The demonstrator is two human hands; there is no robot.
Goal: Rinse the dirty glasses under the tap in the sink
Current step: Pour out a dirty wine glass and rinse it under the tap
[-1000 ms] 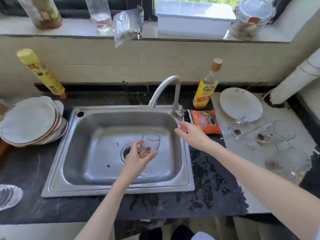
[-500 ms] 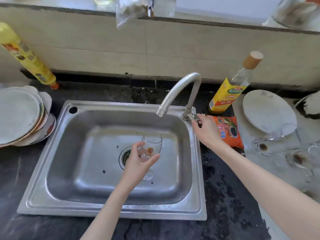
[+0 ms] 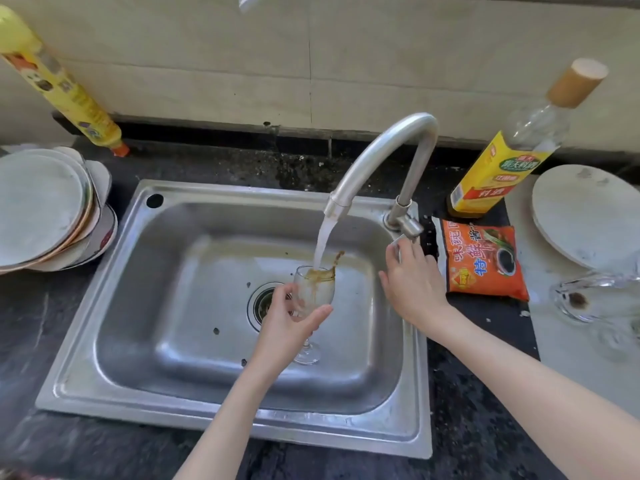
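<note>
Under running tap (image 3: 381,157), gripped wine glass (image 3: 313,289)

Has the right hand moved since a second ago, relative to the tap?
Yes. The right hand went from short of the tap, over the sink rim, up to the handle at its base.

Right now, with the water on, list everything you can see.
sink: 1, steel, centre
tap: 1, steel, running
wine glass: 1, clear, brown splash, under stream
plate stack: 1, pale, left
yellow tube: 1, back left
oil bottle: 1, yellow label, right
sachet: 1, orange, right
single plate: 1, white, far right
dirty glass: 1, clear, right edge
left hand: holds wine glass
right hand: at tap handle
</note>
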